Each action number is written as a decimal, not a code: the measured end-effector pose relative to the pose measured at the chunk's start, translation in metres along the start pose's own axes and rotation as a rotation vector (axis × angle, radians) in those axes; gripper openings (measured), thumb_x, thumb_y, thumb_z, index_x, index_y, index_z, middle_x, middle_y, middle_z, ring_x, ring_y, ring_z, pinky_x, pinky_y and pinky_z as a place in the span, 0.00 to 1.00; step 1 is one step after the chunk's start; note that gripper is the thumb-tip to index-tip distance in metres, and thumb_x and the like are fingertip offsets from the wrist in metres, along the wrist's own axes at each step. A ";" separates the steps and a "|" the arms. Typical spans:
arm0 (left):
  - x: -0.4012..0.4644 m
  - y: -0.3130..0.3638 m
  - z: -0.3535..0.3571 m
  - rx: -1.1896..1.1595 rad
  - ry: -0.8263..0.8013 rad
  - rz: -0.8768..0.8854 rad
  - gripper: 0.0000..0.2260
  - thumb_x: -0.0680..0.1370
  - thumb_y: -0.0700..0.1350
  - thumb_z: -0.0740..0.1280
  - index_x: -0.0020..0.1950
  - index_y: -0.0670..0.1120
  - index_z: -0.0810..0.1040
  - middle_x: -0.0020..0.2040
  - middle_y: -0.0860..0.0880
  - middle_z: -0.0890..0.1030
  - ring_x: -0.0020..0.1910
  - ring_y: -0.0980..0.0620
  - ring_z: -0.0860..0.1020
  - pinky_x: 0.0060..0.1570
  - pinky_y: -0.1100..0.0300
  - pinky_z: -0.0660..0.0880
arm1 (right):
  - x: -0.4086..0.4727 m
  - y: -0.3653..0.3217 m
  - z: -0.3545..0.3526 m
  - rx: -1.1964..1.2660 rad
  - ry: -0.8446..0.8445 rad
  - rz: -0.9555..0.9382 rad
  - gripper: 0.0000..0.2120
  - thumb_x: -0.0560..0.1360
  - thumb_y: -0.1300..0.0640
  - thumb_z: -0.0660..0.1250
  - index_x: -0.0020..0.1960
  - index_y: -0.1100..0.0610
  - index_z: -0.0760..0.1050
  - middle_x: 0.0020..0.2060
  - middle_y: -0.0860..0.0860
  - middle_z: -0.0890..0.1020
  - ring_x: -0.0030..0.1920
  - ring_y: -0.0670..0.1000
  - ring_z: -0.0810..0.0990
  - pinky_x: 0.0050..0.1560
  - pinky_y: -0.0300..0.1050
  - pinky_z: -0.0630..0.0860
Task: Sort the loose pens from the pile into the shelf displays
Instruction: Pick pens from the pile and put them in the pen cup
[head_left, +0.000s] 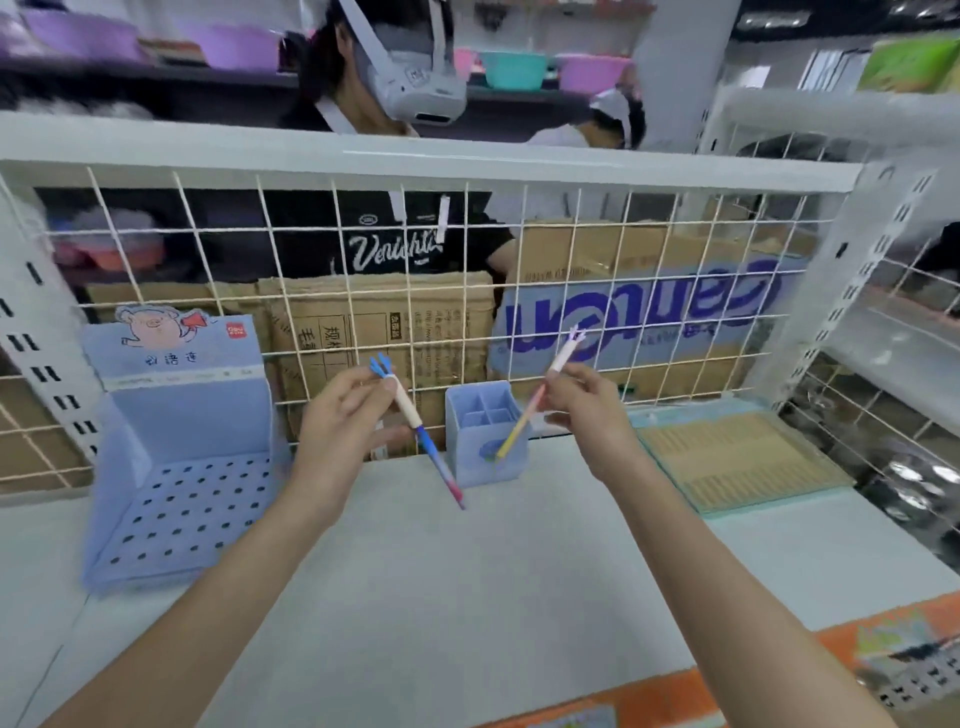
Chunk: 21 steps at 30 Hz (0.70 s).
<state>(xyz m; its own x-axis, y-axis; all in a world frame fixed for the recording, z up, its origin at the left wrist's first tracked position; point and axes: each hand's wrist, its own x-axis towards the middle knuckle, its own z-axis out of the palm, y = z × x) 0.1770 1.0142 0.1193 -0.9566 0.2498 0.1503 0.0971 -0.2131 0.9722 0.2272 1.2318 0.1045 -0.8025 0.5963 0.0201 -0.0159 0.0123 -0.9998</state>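
Note:
My left hand (343, 415) grips a pen with a blue tuft on top and a blue-to-pink barrel (434, 460), its tip pointing down over the shelf. My right hand (582, 410) pinches a second pen with a white tuft and a pink-to-yellow barrel (519, 423). This pen's tip hangs in front of a small blue pen holder (511, 467) divided into compartments, which stands between my hands. A larger blue display stand (182, 499) with a perforated base and a pig picture sits at the left, with no pens visible in it.
A white wire grid (415, 249) backs the shelf (467, 571). A flat tray with a ribbed tan insert (737, 462) lies at the right. Cardboard boxes and a person wearing a headset stand behind the grid. An orange edge runs along the near right.

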 end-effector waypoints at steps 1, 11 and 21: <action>0.000 -0.002 0.005 0.001 0.012 0.003 0.04 0.79 0.39 0.63 0.48 0.45 0.76 0.45 0.48 0.82 0.39 0.56 0.81 0.39 0.63 0.80 | 0.005 -0.001 -0.003 0.015 0.004 -0.006 0.03 0.78 0.61 0.62 0.47 0.60 0.73 0.36 0.55 0.79 0.37 0.50 0.78 0.36 0.39 0.73; 0.011 -0.013 0.036 0.037 0.158 0.024 0.07 0.78 0.38 0.63 0.56 0.38 0.74 0.47 0.46 0.82 0.43 0.50 0.80 0.39 0.63 0.80 | 0.043 -0.002 -0.002 -0.023 -0.015 -0.172 0.02 0.78 0.62 0.63 0.46 0.58 0.73 0.36 0.54 0.81 0.32 0.41 0.79 0.34 0.30 0.73; 0.032 -0.015 0.038 0.040 0.217 0.104 0.04 0.79 0.38 0.63 0.49 0.47 0.76 0.45 0.49 0.82 0.41 0.56 0.82 0.41 0.61 0.80 | 0.041 0.036 -0.002 -0.387 -0.182 -0.263 0.15 0.79 0.55 0.62 0.39 0.61 0.80 0.36 0.52 0.82 0.38 0.48 0.78 0.41 0.42 0.71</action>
<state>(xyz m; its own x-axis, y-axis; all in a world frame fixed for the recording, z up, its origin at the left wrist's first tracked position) 0.1551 1.0610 0.1168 -0.9770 0.0191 0.2123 0.2050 -0.1888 0.9604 0.1948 1.2590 0.0690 -0.8925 0.3842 0.2363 -0.0365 0.4606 -0.8869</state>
